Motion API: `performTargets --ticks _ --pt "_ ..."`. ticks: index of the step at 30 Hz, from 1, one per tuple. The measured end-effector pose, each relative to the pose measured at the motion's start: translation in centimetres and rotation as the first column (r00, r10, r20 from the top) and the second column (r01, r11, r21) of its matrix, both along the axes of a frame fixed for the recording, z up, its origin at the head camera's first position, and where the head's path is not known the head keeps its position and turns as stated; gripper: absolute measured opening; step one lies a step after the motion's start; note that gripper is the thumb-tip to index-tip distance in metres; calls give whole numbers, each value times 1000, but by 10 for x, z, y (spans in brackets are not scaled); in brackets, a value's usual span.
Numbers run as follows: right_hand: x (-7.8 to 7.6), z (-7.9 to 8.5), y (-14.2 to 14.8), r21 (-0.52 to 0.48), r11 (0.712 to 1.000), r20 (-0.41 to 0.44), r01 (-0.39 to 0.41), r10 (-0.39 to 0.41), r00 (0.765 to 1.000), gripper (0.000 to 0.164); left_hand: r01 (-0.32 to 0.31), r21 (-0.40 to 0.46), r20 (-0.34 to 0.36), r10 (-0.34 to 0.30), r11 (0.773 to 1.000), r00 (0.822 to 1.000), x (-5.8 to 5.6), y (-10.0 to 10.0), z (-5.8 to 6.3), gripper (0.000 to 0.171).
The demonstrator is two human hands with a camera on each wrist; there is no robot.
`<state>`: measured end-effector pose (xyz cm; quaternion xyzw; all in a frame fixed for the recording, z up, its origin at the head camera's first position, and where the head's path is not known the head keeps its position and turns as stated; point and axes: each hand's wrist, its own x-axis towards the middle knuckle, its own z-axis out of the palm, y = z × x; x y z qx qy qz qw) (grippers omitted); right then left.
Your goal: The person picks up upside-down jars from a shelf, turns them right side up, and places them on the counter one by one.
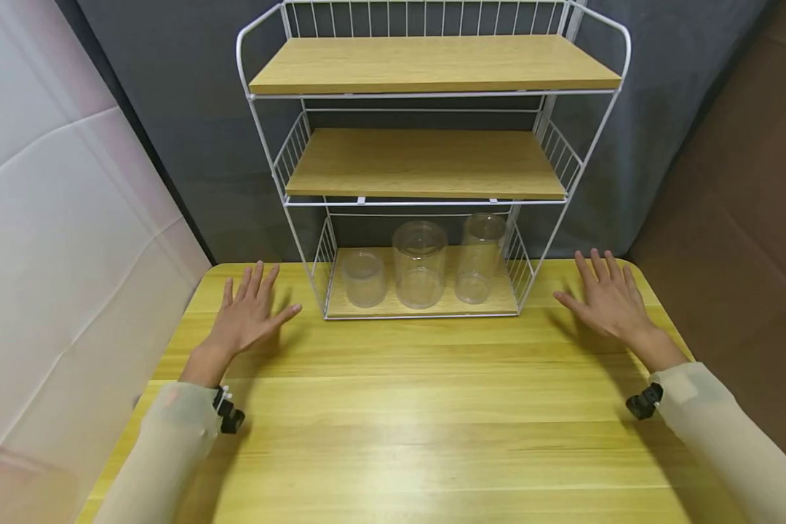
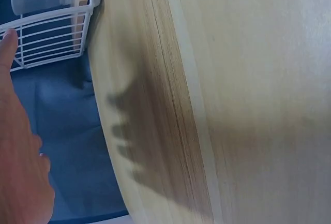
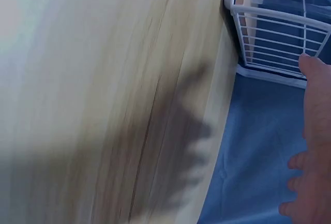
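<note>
My left hand [image 1: 244, 320] hovers over the table to the left of a white wire shelf rack, fingers spread and holding nothing. On the rack's other side my right hand [image 1: 608, 302] is spread out the same way, also with nothing in it. Three clear containers stand upright on the rack's bottom board [image 1: 399, 311]: a short one [image 1: 364, 280] at left, a wide taller one [image 1: 420, 266] in the middle and a tall narrow one [image 1: 479, 258] at right. Both wrist views show a hand's shadow on the wood, apart from the hand itself.
The rack's middle board [image 1: 426, 164] and top board [image 1: 432, 64] are light wood in a white wire frame [image 1: 278, 182]. It stands at the back of the wooden table [image 1: 393, 407]. Behind hangs a dark cloth [image 1: 170, 109]; a white sheet [image 1: 52, 240] and a brown sheet [image 1: 740, 204] flank it.
</note>
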<state>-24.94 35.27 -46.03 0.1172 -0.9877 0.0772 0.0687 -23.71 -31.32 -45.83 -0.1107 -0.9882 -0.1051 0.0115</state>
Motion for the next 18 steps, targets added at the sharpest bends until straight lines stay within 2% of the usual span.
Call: performTargets --ticks 12,15,18 --pt "20 9 -12 -63 998 -46 -22 19 999 97 29 67 -122 -21 997 992 13 2 1 99" --pt "24 12 -16 -76 996 -77 -37 31 997 96 54 77 -188 -39 996 981 14 4 3 98" --pt "28 17 -22 -91 994 -111 -53 43 993 96 78 89 -269 -51 993 962 15 8 8 98"
